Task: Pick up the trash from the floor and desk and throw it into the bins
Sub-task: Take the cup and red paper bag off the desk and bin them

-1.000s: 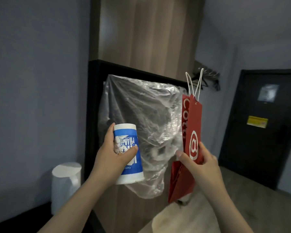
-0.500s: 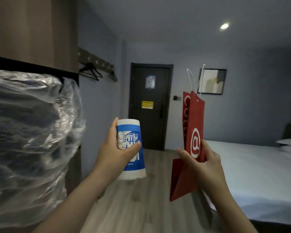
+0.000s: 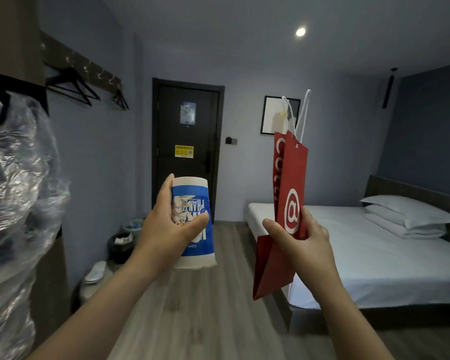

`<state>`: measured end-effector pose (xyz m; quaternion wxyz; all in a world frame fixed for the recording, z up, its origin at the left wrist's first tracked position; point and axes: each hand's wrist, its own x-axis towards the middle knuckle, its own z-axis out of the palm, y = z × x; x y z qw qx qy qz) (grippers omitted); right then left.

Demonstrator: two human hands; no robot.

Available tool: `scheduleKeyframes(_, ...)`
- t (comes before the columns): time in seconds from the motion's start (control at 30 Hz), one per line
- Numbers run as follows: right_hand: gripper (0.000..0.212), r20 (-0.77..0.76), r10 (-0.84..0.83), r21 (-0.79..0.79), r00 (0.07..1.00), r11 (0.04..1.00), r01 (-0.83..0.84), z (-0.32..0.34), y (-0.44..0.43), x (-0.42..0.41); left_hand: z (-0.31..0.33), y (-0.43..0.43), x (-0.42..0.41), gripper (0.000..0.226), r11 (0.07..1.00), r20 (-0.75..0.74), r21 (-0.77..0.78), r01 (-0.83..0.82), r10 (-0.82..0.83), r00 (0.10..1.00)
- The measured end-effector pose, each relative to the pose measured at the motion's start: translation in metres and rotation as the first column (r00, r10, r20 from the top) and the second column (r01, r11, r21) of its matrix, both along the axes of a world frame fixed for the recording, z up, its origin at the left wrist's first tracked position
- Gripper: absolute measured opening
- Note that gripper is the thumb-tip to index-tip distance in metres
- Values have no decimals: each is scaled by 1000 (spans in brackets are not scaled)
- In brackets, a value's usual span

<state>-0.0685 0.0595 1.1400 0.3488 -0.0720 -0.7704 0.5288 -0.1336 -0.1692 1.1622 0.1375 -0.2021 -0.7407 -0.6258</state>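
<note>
My left hand (image 3: 166, 224) grips a blue and white paper cup (image 3: 195, 240), held upside down at chest height. In my right hand (image 3: 296, 237) is a flat red paper bag (image 3: 290, 178) with white string handles, held upright by its middle. Two bins stand on the floor by the left wall beyond my left hand: a dark bin (image 3: 120, 246) with paper in it and a lighter bin (image 3: 133, 227) behind it. Both hands are raised in front of me, well above the floor.
Crumpled clear plastic (image 3: 18, 203) hangs at the left edge. A white bed (image 3: 374, 253) with pillows fills the right side. A dark door (image 3: 187, 146) is ahead. White slippers (image 3: 96, 271) lie on a low stand by the left wall. Wood floor (image 3: 218, 320) runs between.
My view has swung right, from the plastic-covered wardrobe to the room with door, bed and bins. Both hands keep the same grip on cup and bag.
</note>
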Motion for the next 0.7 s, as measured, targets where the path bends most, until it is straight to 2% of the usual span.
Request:
scheduleKeyframes(0.13,109,10,42,-19,999,999,-42,1,-45,-65,-1,-54,-55,90,999,3,4,-52,52,999)
scheduleKeyframes(0.33,97,34,103,-18,994,995,-102,-8,-101,-150,-10,-116,-131,88,990,27,-31,-138,139,990)
scheduleKeyframes(0.47,119,114,124,-8,986,992,-124,-15,-124,-205,-26,-145,-176,87,980,78,-51,-193,196,978)
scheduleKeyframes(0.57,117,125,160,5,979,987,-162,-23,-135,-251,-36,-160,-217,86,962,100,-67,-263,269,958)
scheduleKeyframes(0.7,107,132,198,-37,971,980,-194,-33,-141,-319,-46,-169,-280,60,931,95,-146,-335,351,932)
